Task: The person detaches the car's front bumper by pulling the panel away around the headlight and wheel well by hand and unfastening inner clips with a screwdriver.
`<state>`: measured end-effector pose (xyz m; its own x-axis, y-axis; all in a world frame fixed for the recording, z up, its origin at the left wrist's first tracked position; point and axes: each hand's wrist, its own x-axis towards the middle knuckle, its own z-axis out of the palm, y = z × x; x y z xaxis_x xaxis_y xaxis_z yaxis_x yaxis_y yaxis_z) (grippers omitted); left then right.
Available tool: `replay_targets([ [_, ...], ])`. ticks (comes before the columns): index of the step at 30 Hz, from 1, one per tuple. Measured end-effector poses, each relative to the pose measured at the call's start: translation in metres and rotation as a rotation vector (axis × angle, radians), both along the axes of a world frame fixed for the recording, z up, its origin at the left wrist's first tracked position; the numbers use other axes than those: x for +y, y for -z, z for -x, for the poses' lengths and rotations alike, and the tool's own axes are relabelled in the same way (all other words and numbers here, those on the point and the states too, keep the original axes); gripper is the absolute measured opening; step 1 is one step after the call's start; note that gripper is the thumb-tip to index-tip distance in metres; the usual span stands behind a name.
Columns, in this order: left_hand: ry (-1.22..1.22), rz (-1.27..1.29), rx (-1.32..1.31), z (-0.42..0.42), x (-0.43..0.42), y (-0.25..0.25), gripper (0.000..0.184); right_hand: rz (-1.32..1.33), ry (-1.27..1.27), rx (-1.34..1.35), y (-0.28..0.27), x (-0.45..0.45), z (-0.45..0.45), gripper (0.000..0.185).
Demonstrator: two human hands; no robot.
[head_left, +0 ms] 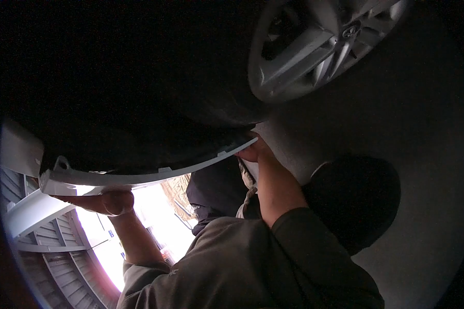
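Note:
A long, curved, pale trim panel (139, 179) with small tabs along its edge stretches across the middle left of the head view. My left hand (105, 202) holds its lower side near the left end, fingers along the panel. At the panel's other end, close below the wheel, my right hand (250, 149) grips the edge; its fingers are partly hidden. Very dark surfaces lie above the panel, and their detail cannot be made out.
A silver spoked wheel (319, 49) stands at the upper right. Grey ground (423, 216) spreads below it, beside a dark rounded shape (361, 201). Ribbed metal sheeting (62, 257) and a pale beam (38, 211) are at the lower left, near bright light.

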<state>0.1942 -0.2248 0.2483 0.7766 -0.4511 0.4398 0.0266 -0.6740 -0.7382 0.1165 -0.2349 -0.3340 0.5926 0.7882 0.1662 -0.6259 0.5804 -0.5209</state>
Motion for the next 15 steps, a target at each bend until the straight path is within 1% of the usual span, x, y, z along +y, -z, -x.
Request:
replay_targets([
  [1,-0.004,-0.003,-0.003,0.001,-0.001,0.0,0.103,0.006,0.06,-0.136,-0.004,0.0,-0.003,0.039],
  [3,-0.011,0.002,-0.006,0.004,-0.001,0.001,0.103,0.088,0.06,-0.278,-0.008,-0.01,-0.007,0.042],
  [6,-0.018,0.0,-0.009,0.005,-0.003,0.001,0.103,0.187,0.026,-0.355,-0.031,-0.028,-0.026,0.046],
  [8,-0.021,0.0,-0.013,0.006,-0.003,0.001,0.103,0.152,0.02,-0.251,-0.038,-0.027,-0.029,0.049],
  [10,-0.027,0.003,-0.011,0.006,-0.004,0.0,0.103,0.051,0.051,-0.064,-0.041,-0.021,-0.021,0.051],
  [11,-0.028,0.002,-0.012,0.006,-0.003,0.0,0.103,0.019,-0.018,0.123,-0.041,-0.019,-0.017,0.053],
  [13,-0.034,0.01,-0.017,0.008,-0.005,0.0,0.103,0.123,-0.033,0.135,-0.054,-0.027,-0.02,0.056],
  [15,-0.034,0.008,-0.024,0.01,-0.004,0.0,0.103,0.405,0.066,-0.261,-0.064,-0.032,-0.027,0.058],
])
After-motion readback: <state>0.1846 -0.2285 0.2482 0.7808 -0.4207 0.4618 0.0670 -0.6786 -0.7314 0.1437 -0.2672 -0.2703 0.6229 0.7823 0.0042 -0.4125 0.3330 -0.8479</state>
